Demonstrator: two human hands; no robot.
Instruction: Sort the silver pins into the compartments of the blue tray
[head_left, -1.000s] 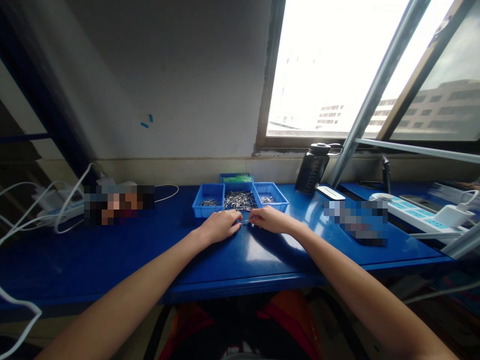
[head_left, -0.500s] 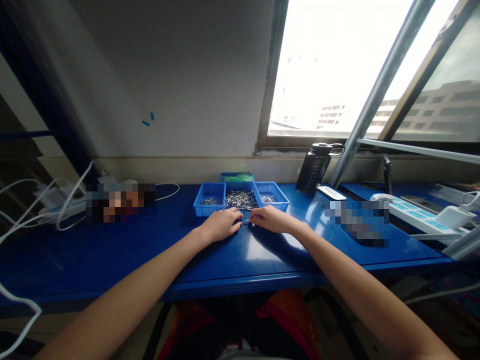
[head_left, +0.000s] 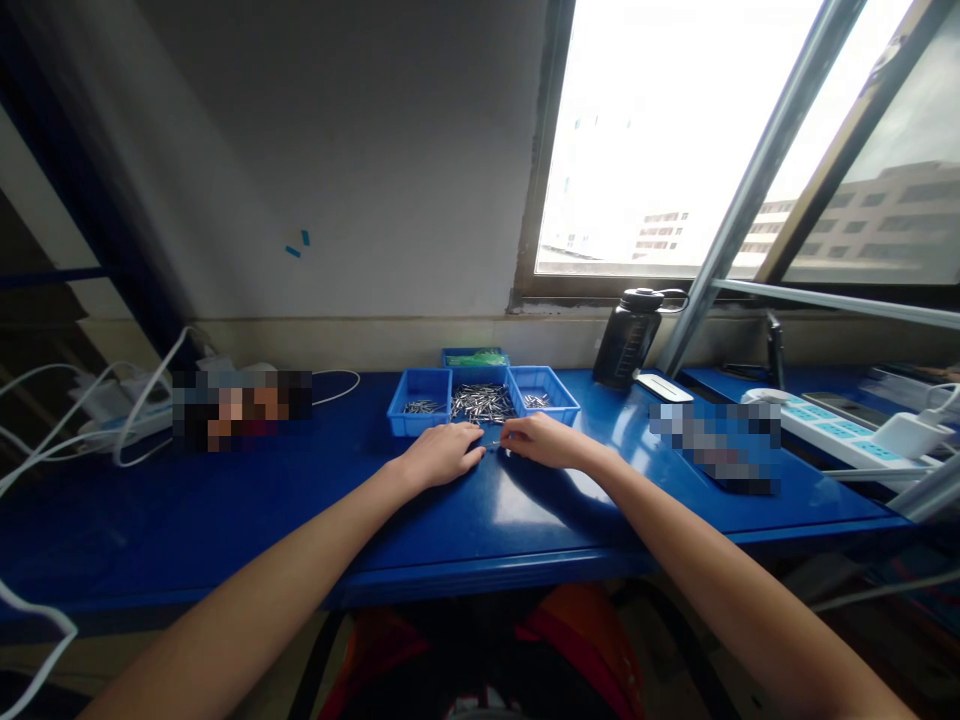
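My right hand (head_left: 541,440) is closed in a pinch on a small thin metal piece (head_left: 493,445), whose left end sticks out toward my other hand. Facing it, my left hand (head_left: 444,453) rests low over the table with its fingers stretched out and its thumb apart; nothing shows in its grasp. Just beyond both hands, a blue bin (head_left: 484,402) is heaped with many small silvery metal pieces. Fewer such pieces lie in the left blue bin (head_left: 401,405) and in the right blue bin (head_left: 559,395). Their exact kind is too small to make out.
Behind the bins is another blue bin (head_left: 454,358) with a green plastic bag (head_left: 480,358). A black bottle (head_left: 628,340) stands by the window on the blue table (head_left: 300,520). A power strip (head_left: 825,430) lies right; white cables (head_left: 139,420) tangle left.
The view has shifted very slightly. Both hands keep nearly the same place and pose, with the thin metal piece still at my right fingertips.
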